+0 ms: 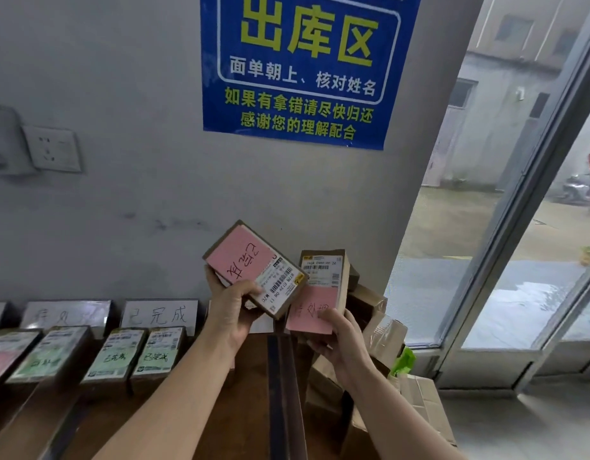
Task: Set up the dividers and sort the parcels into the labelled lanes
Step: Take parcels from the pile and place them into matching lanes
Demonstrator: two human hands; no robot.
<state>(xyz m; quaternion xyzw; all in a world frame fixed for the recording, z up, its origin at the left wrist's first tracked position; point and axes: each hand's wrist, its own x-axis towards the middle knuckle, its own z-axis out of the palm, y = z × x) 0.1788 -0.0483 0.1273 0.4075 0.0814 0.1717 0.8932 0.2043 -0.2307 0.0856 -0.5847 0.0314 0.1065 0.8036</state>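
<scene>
Head view: a person stands at a brown table [247,410] against a grey wall, holding one small cardboard parcel in each hand. The left hand [232,310] grips a tilted parcel [250,260] from below, thumb curled over its near edge; its pink note appears to read 已完成, turned sideways. The right hand [341,343] pinches the lower end of an upright parcel [323,283] whose pink note reads 待处理. Both parcels are in the air, above the table's far right end and just beside a loose pile of boxes [383,330]. Along the wall to the left stand white lane cards, one marked 已完成 [159,315] and one that is hard to read under glare [66,315], with labelled parcels [159,355] lying in front of them. A dark divider strip [280,393] runs along the table. To do this step well, it seems best to read each note, match it to its card, and set parcels down one at a time, label up, fully inside a lane.
</scene>
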